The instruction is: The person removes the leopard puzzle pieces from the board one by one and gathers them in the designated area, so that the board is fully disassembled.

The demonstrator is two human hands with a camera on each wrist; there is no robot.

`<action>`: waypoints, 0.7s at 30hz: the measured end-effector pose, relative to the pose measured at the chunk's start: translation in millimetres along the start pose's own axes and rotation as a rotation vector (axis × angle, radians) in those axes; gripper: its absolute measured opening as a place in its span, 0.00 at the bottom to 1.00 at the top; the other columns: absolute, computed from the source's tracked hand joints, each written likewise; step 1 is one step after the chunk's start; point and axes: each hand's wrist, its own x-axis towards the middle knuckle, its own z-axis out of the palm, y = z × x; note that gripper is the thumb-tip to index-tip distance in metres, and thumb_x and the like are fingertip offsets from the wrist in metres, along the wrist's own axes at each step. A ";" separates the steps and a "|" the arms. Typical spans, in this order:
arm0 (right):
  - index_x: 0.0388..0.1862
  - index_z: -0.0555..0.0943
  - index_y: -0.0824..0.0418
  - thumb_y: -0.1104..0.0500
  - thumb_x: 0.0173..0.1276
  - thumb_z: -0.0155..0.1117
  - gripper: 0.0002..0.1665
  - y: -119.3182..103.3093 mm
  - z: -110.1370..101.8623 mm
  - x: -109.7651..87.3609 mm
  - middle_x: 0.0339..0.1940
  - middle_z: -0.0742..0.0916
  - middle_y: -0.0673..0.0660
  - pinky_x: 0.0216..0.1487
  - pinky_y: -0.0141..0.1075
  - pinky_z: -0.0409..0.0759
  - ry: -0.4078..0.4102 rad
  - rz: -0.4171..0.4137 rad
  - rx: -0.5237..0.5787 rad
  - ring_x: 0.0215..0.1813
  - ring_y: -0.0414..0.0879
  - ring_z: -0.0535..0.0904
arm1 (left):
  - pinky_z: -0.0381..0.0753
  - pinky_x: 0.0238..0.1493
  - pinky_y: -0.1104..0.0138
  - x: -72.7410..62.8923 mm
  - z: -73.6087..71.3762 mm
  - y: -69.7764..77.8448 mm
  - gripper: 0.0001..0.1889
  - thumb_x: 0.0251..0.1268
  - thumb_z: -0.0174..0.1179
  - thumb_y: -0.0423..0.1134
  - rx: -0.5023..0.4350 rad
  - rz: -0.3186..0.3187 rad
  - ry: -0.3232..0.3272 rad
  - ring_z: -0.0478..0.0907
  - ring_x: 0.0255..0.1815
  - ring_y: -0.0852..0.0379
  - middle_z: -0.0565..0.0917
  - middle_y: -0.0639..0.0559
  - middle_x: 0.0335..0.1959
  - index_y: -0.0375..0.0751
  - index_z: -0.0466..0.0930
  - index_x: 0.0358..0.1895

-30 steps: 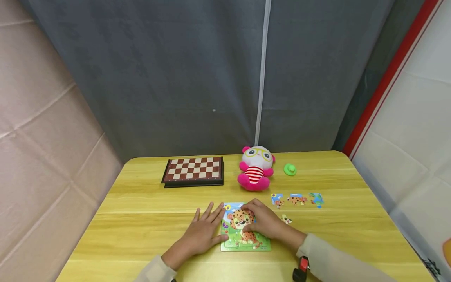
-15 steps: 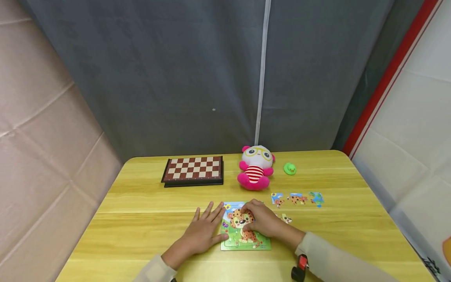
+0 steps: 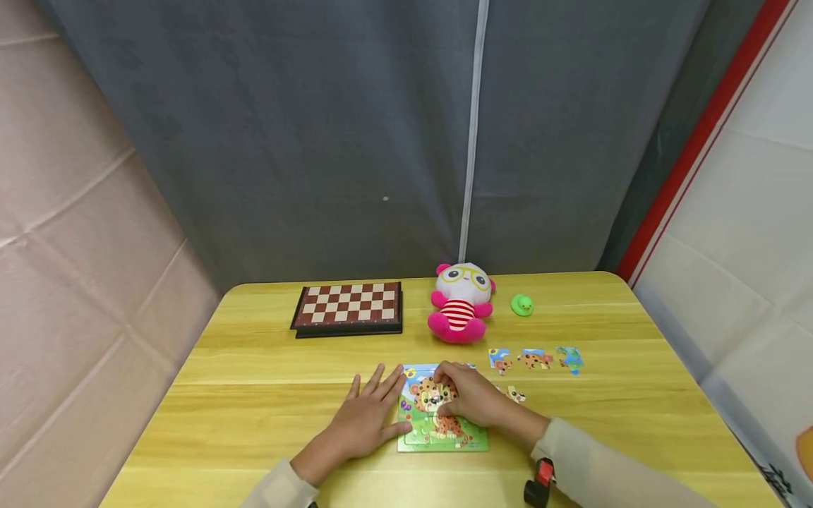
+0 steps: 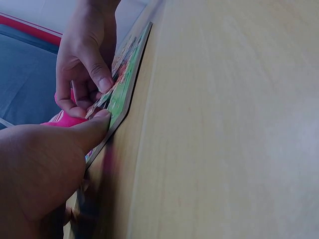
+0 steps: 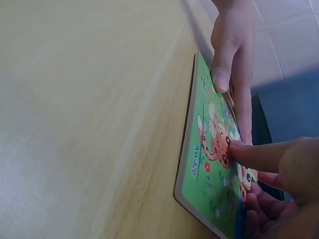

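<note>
A jigsaw puzzle board with a cartoon leopard lies flat on the table. My left hand rests at its left edge, fingers spread and straight, with the thumb on the rim. Over the upper middle of the board, my right hand pinches a puzzle piece between thumb and curled fingers. In the left wrist view this piece stands tilted up from the board. The leopard's face shows beside the right fingertips; the right hand hides the board's upper right part.
Loose puzzle pieces lie right of the board: a corner piece, a leopard-body piece, a blue-green piece and a small one near the right wrist. Behind are a chessboard, a pink-and-white plush toy and a green rubber duck.
My right fingers have shifted very slightly at the leopard's face, and the picture there looks a little displaced. The left hand and the loose pieces have stayed in place.
</note>
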 end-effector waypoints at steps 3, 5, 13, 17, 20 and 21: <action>0.49 0.76 0.56 0.61 0.59 0.81 0.24 0.4 -0.4 0.9 0.39 0.80 0.49 0.46 0.37 0.75 -0.012 -0.001 0.014 0.43 0.45 0.74 | 0.40 0.78 0.33 0.1 0.1 -0.1 0.48 0.72 0.44 0.73 0.002 -0.001 0.001 0.37 0.86 0.41 0.43 0.55 0.87 0.49 0.46 0.85; 0.49 0.76 0.56 0.61 0.59 0.81 0.24 0.5 -0.5 1.6 0.39 0.80 0.49 0.45 0.37 0.75 -0.016 0.000 0.016 0.42 0.45 0.74 | 0.40 0.78 0.33 0.0 0.0 0.0 0.48 0.72 0.44 0.73 0.004 -0.001 0.002 0.38 0.86 0.41 0.43 0.55 0.87 0.49 0.46 0.85; 0.50 0.77 0.55 0.60 0.60 0.80 0.24 -0.1 0.4 0.4 0.40 0.80 0.47 0.46 0.38 0.77 -0.002 -0.012 -0.017 0.44 0.44 0.75 | 0.41 0.78 0.33 -0.2 0.0 0.1 0.48 0.73 0.45 0.72 0.002 0.000 0.003 0.38 0.86 0.41 0.43 0.55 0.87 0.48 0.46 0.85; 0.50 0.77 0.55 0.60 0.60 0.80 0.24 -1.7 0.4 -1.7 0.40 0.80 0.48 0.46 0.38 0.77 0.013 -0.011 -0.034 0.44 0.44 0.75 | 0.40 0.78 0.33 -0.1 0.1 -0.1 0.48 0.73 0.45 0.73 0.002 0.001 0.003 0.37 0.86 0.41 0.43 0.55 0.87 0.48 0.46 0.85; 0.50 0.76 0.54 0.60 0.60 0.80 0.24 -3.7 -0.1 -3.2 0.39 0.80 0.48 0.44 0.37 0.76 0.021 -0.011 -0.043 0.42 0.44 0.74 | 0.40 0.78 0.33 -0.2 -0.2 -0.1 0.48 0.73 0.44 0.73 -0.001 0.002 0.003 0.37 0.86 0.41 0.43 0.55 0.87 0.48 0.46 0.85; 0.50 0.76 0.54 0.60 0.60 0.80 0.24 -4.3 -0.1 -3.7 0.39 0.79 0.48 0.43 0.36 0.76 0.025 -0.012 -0.048 0.42 0.44 0.74 | 0.40 0.78 0.33 -0.2 -0.2 -0.2 0.48 0.73 0.44 0.73 -0.001 0.002 0.003 0.37 0.86 0.41 0.43 0.55 0.87 0.48 0.46 0.85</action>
